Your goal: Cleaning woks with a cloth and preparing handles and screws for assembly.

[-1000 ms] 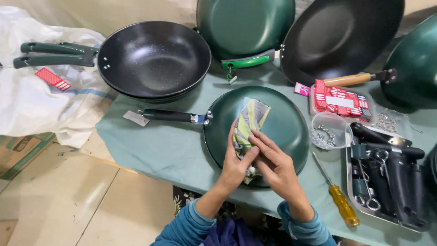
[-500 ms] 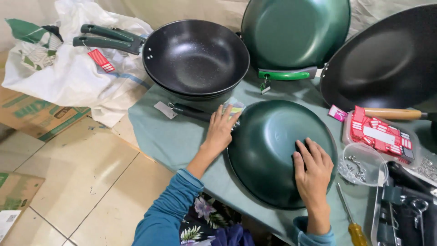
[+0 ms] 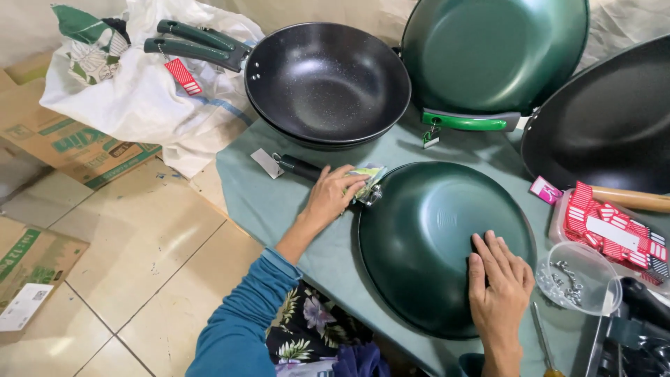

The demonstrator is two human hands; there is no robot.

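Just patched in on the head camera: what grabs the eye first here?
The upturned green wok in the middle of the teal cloth, with the right hand flat on its lower right side. The left hand pins a small leaflet by the wok's handle at its upper left. Behind stand a black wok and another green wok.
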